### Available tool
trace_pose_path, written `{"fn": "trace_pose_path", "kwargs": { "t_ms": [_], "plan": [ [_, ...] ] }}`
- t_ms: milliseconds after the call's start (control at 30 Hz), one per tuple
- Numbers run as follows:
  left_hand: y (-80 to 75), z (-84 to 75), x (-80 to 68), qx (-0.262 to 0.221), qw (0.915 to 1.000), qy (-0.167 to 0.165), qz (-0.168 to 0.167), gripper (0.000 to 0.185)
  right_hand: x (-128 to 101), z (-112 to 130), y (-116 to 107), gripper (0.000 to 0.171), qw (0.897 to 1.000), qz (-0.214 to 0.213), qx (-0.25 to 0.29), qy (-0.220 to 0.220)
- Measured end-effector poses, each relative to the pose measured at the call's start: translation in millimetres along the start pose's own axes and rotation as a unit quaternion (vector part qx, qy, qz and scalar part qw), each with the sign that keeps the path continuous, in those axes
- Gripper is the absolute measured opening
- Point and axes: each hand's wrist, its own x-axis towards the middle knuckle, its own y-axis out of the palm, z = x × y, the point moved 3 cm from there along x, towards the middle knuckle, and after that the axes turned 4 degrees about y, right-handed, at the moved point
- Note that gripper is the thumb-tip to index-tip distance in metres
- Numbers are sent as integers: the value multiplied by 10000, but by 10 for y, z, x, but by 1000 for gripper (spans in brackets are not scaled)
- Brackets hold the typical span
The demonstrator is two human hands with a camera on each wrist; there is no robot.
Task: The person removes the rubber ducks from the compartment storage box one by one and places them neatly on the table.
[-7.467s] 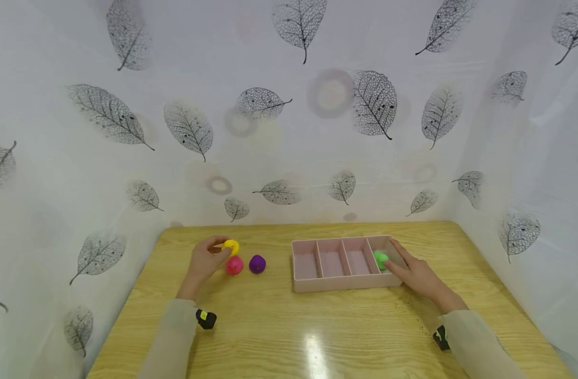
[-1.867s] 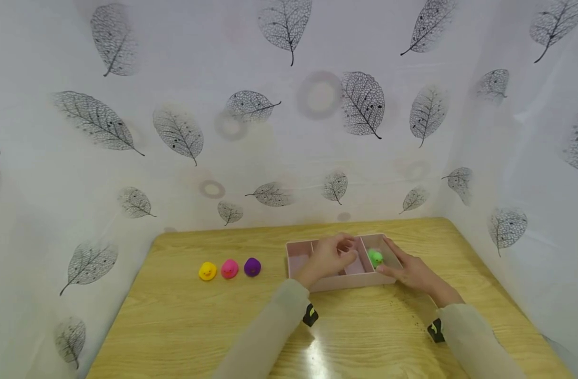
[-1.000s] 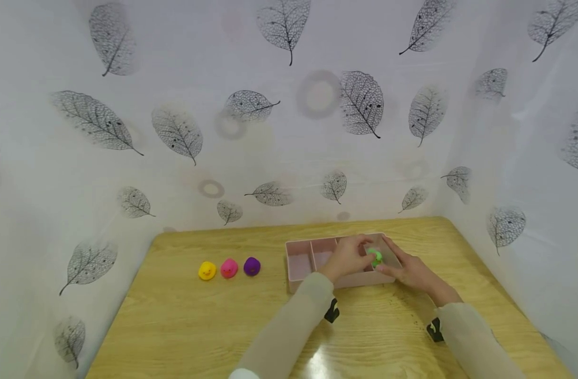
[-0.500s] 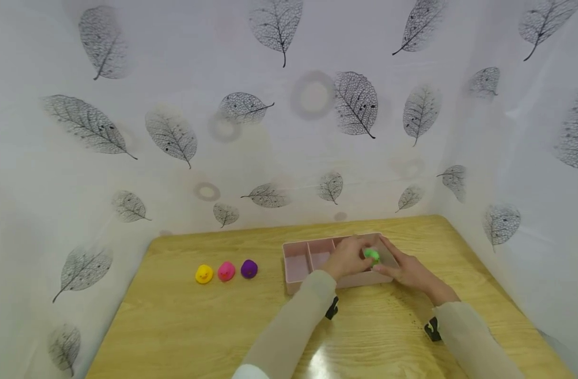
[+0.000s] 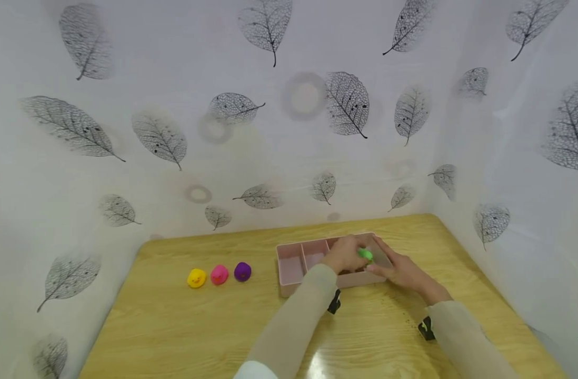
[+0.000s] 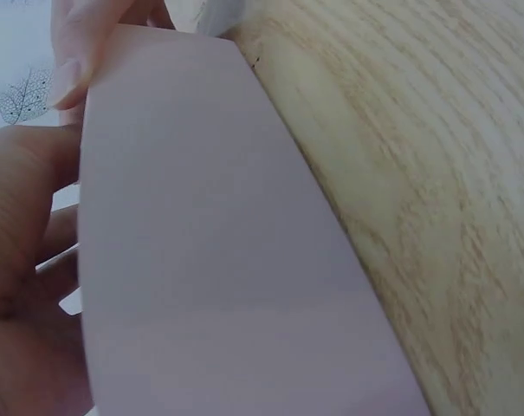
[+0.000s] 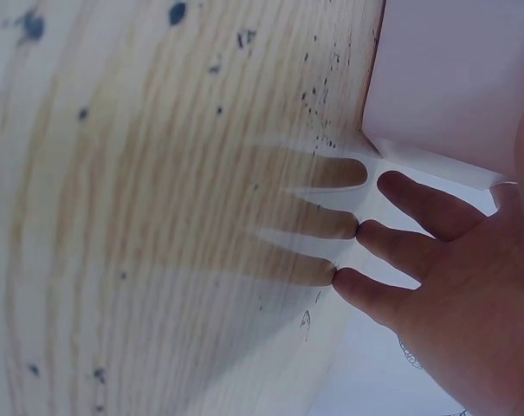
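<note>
Plainly, head view: left hand [image 5: 347, 253] reaches over the pink tray [image 5: 289, 268] near the bench's far edge, right of middle; its fingers curl round the green duck [image 5: 365, 255], above the tray's right end.
Right hand: right hand [image 5: 399, 270] lies at the tray's right end, fingers straight and relaxed, holding nothing, fingertips against the tray and next to the duck.
Tray: four compartments in a row; the two left ones show bare, the right ones are covered by the hands.
Other ducks: yellow duck [image 5: 196, 278], pink duck [image 5: 219, 275] and purple duck [image 5: 242, 271] stand in a row on the bench, left of the tray and well apart from it.
Left wrist view: only the tray's smooth pink outer wall [image 6: 218, 260] close up, with wood grain beside it and a blurred palm at the left; the green duck does not show.
Right wrist view: three straight fingers [image 7: 400, 247] over the bench [image 7: 158, 217], with the tray's corner at upper right; no duck shows.
Hard to tell: whether the green duck touches the tray floor or is lifted clear.
Bench: light wood, dark specks near the right hand, a glossy glare at the near edge.
Room: white sheeting [image 5: 289, 105] printed with grey leaves on three sides.
</note>
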Motion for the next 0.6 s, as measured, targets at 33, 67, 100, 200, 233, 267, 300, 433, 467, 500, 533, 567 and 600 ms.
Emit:
{"fn": "trace_pose_path", "kwargs": {
  "t_ms": [33, 67, 100, 200, 233, 267, 300, 433, 467, 500, 533, 567, 600],
  "plan": [
    [6, -4, 2, 17, 10000, -76, -37, 42, -2, 0, 0, 94, 10000, 18, 12, 14],
    [13, -8, 7, 63, 9999, -131, -81, 42, -2, 0, -1, 95, 10000, 31, 12, 21],
    [20, -11, 15, 102, 9997, -186, -129, 41, 0, -3, -1, 94, 10000, 30, 4, 35],
    [40, -20, 40, 223, 9990, -323, -233, 38, 2, -9, -7, 94, 10000, 20, 14, 36],
    [44, -24, 49, 240, 9986, -385, -265, 37, 4, -11, -8, 94, 10000, 10, 12, 31],
    [50, -28, 60, 280, 9983, -425, -298, 35, 6, -12, -10, 94, 10000, -5, 7, 21],
    [54, -32, 71, 306, 9978, -482, -327, 32, 8, -15, -11, 94, 10000, -11, 14, 23],
    [73, -39, 90, 378, 9964, -652, -387, 19, 14, -25, -6, 94, 10000, 15, 1, 61],
    [72, -40, 92, 381, 9963, -661, -407, 17, 16, -24, -7, 94, 10000, 20, 0, 65],
    [72, -40, 92, 359, 9962, -680, -419, 15, 18, -24, -7, 95, 10000, 28, -3, 73],
    [74, -38, 92, 332, 9963, -679, -420, 14, 19, -25, -6, 95, 10000, 25, -12, 82],
    [74, -34, 94, 328, 9963, -666, -434, 14, 19, -25, -8, 95, 10000, 12, -18, 85],
    [76, -31, 97, 331, 9964, -638, -439, 14, 19, -25, -9, 95, 10000, 4, -17, 91]
  ]
}}
